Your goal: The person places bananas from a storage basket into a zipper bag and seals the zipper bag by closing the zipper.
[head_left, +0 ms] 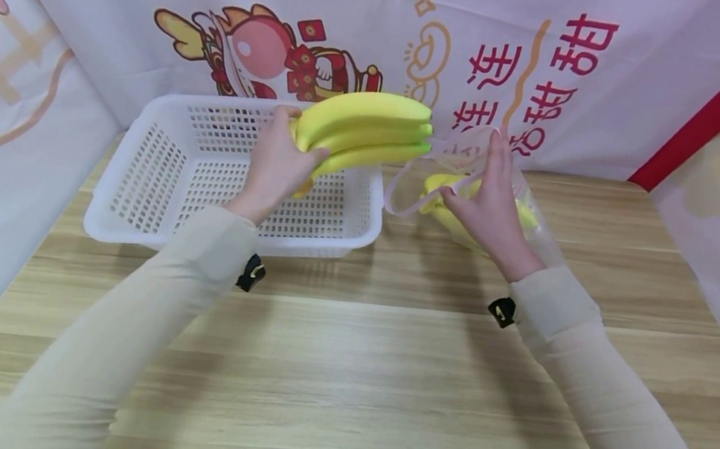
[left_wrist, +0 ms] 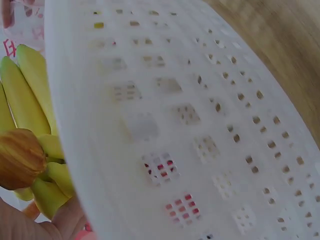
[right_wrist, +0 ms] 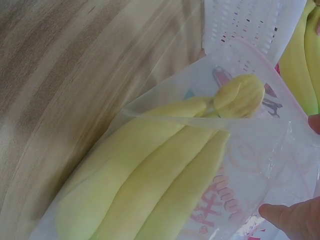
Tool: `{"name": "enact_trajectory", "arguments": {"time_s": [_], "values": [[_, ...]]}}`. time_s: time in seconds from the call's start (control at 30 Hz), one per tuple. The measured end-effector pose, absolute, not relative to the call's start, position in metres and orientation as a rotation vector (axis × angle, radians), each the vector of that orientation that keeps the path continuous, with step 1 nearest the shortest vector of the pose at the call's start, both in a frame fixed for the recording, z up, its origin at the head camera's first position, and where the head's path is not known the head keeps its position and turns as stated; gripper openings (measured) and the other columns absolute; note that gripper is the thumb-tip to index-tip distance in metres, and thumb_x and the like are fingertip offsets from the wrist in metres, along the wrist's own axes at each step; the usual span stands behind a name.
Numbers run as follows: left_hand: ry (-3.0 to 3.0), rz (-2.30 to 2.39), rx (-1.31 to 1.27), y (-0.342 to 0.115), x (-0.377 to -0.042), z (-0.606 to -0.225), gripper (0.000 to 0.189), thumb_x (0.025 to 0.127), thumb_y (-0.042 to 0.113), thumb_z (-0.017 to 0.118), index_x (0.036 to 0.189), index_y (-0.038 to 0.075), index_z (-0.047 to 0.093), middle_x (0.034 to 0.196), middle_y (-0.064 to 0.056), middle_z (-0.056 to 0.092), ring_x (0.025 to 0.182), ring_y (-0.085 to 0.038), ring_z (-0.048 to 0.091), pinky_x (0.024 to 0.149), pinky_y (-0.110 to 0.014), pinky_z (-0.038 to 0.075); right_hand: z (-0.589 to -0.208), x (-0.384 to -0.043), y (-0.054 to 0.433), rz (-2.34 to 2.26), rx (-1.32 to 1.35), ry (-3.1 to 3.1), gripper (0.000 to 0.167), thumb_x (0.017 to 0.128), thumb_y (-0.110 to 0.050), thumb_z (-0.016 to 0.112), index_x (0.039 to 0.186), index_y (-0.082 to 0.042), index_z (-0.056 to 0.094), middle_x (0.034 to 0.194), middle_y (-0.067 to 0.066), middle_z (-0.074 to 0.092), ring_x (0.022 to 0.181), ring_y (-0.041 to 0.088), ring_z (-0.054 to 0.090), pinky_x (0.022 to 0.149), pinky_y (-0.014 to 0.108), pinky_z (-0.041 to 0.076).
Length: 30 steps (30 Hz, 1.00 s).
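My left hand (head_left: 281,166) grips a bunch of yellow bananas (head_left: 365,128) by its stem end, raised over the right part of a white basket (head_left: 129,235). The banana tips point right, toward the mouth of a clear plastic bag (head_left: 550,240). In the left wrist view the brown stem end (left_wrist: 20,159) shows close beside the basket wall. My right hand (head_left: 494,203) is at the bag's pinkish rim, thumb and fingers spread apart, with the mouth standing wide. Inside the bag lies another banana bunch (right_wrist: 150,175), its stem end toward the opening.
The basket has perforated walls and stands on a wooden table (head_left: 342,372), left of the bag. A printed white cloth (head_left: 374,1) hangs behind them, with more cloth at both sides. Small black devices (head_left: 251,273) sit at both wrists.
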<state>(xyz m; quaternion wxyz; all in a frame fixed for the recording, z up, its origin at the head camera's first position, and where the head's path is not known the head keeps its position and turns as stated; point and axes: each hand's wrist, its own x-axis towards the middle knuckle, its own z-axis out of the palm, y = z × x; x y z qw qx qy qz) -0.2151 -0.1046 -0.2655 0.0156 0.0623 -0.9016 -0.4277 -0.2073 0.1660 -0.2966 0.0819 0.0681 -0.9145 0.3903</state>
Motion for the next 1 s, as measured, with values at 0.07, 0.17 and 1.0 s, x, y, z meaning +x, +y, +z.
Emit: {"name": "enact_trajectory", "arguments": {"time_s": [0.07,0.17,1.0], "values": [[-2.808,-1.335,0.181,-0.098,-0.215,-0.264,0.07,0.089,0.023,0.065,0.147,0.014,0.026,0.133,-0.008,0.047,0.11,-0.02,0.054,0.085,-0.028,0.055,-0.296,-0.207,0.166,1.164,0.194,-2.742,0.102,0.085,-0.019,0.068,0.154,-0.012,-0.006,0.161,0.0,-0.014,0.15,0.021,-0.006,0.123,0.044,0.011],[-2.812,-1.359,0.171,-0.09,-0.215,-0.263,0.07,0.089,0.023,0.065,0.146,0.015,0.026,0.132,-0.007,0.049,0.107,-0.019,0.056,0.079,-0.027,0.057,-0.296,-0.207,0.166,1.159,0.185,-2.75,0.101,0.085,-0.02,0.068,0.154,-0.013,-0.006,0.161,-0.001,-0.015,0.15,0.02,-0.007,0.123,0.044,0.011],[-2.87,-1.032,0.092,-0.051,-0.213,-0.262,0.07,0.086,0.03,0.067,0.144,0.015,0.03,0.134,-0.01,0.045,0.102,-0.022,0.055,0.089,-0.036,0.049,-0.299,-0.207,0.169,1.16,0.252,-2.694,0.1,0.084,-0.016,0.069,0.153,-0.007,-0.003,0.162,0.007,-0.01,0.15,0.023,-0.004,0.123,0.043,0.01]]}}
